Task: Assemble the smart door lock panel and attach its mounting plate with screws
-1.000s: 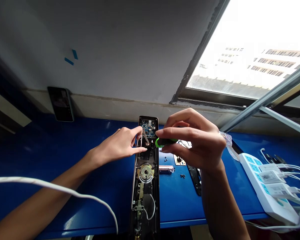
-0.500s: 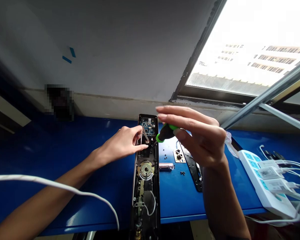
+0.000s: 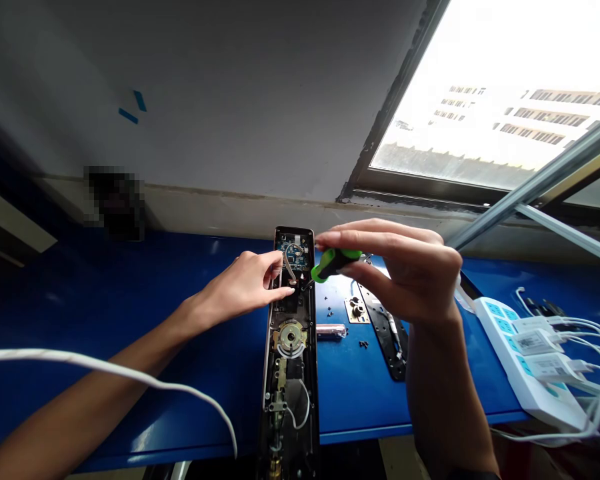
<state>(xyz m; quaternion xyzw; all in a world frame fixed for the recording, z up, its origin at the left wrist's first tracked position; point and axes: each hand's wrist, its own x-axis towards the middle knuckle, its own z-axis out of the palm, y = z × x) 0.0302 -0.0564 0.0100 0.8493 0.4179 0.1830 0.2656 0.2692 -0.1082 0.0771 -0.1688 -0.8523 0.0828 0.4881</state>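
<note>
A long black door lock housing (image 3: 291, 373) lies with its inside facing up, jutting over the table's near edge. Inside it are a blue circuit board (image 3: 295, 257), a round metal mechanism (image 3: 291, 339) and thin wires. My left hand (image 3: 245, 283) is at the housing's left side, thumb laid on a dark part below the board and fingers curled by the rim. My right hand (image 3: 400, 267) holds a green-and-black screwdriver (image 3: 333, 264) between thumb and fingers. The screwdriver slants down to the left, its tip inside the housing just right of my left thumb.
Right of the housing on the blue table (image 3: 370, 413) lie small black screws (image 3: 363, 344), a shiny cylinder (image 3: 331, 331), a square metal plate (image 3: 357, 310) and a black panel (image 3: 387, 333). A power strip (image 3: 525, 360) with chargers stands farther right. A white cable (image 3: 170, 385) crosses the left.
My right hand has shifted slightly and turned the screwdriver's handle, with the fingers closer together around it. The left hand keeps its place on the housing. The whole view has moved slightly.
</note>
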